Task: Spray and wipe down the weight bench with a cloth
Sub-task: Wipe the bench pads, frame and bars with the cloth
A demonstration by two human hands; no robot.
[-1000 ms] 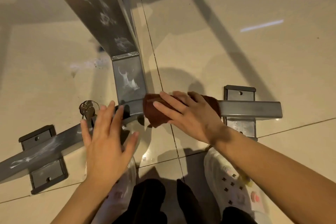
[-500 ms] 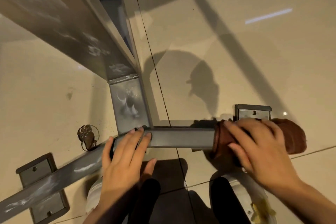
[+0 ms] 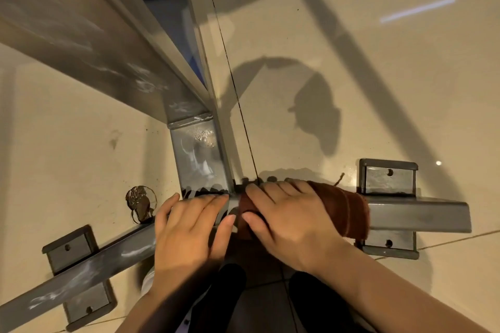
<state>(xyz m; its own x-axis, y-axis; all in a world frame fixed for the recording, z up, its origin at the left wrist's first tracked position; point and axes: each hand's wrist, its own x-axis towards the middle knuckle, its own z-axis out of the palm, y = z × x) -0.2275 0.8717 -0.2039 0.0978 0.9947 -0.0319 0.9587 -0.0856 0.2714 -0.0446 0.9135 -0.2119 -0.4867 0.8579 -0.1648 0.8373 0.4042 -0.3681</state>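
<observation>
Bench frame (image 3: 113, 57) of grey steel fills the upper left, and its base crossbar (image 3: 416, 215) runs across the lower half of the view over a glossy beige tiled floor (image 3: 378, 89). At far left, the crossbar sits on a dark foot plate (image 3: 71, 247) with bolt holes, and white streaks of residue mark the bar above it. Just behind the bar, a round brown stain (image 3: 140, 201) lies on the floor. A sloping beam descends from the upper left to a short upright post (image 3: 198, 154), which joins the crossbar at centre; the post face carries droplets and white smears. The left hand (image 3: 186, 232) rests flat on the crossbar directly below this joint, fingers straight and slightly spread, holding nothing. Immediately to its right, nearly touching, the right hand (image 3: 289, 222) presses a brown cloth (image 3: 343, 213) against the crossbar; the fingers lie over the top of the cloth with the thumb on the near side, and the cloth wraps over the bar. Part of the cloth extends beyond the hand toward the right. Further right, the bare end of the crossbar projects past a second foot plate (image 3: 388, 178), also with bolt holes. Dark trouser legs (image 3: 230, 300) appear at the bottom centre, between the forearms.
</observation>
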